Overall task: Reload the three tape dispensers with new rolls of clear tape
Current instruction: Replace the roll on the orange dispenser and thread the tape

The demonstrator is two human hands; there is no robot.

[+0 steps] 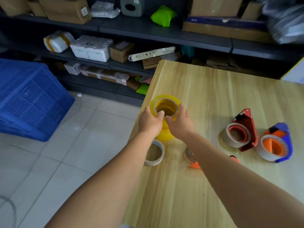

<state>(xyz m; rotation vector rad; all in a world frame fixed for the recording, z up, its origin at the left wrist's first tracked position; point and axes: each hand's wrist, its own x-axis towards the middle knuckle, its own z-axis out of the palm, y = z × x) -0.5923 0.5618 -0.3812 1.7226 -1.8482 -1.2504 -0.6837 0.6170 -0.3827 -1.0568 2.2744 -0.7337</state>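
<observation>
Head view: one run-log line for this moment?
left hand: holds stack of yellowish clear tape rolls | right hand: holds stack too | red tape dispenser, blue-orange tape dispenser: untouched

A parcel stockroom — dark shelves [164, 32] crammed with wrapped packages [92, 47], cardboard boxes [65, 9] and a blue crate [31, 99].

Yellow-tinted clear tape rolls [165, 105]: stacked upright, near table's left edge
Red metal dispenser [243, 130]: lying flat, roll mounted
Blue-orange plastic dispenser [278, 142]: just right, roll mounted
</observation>
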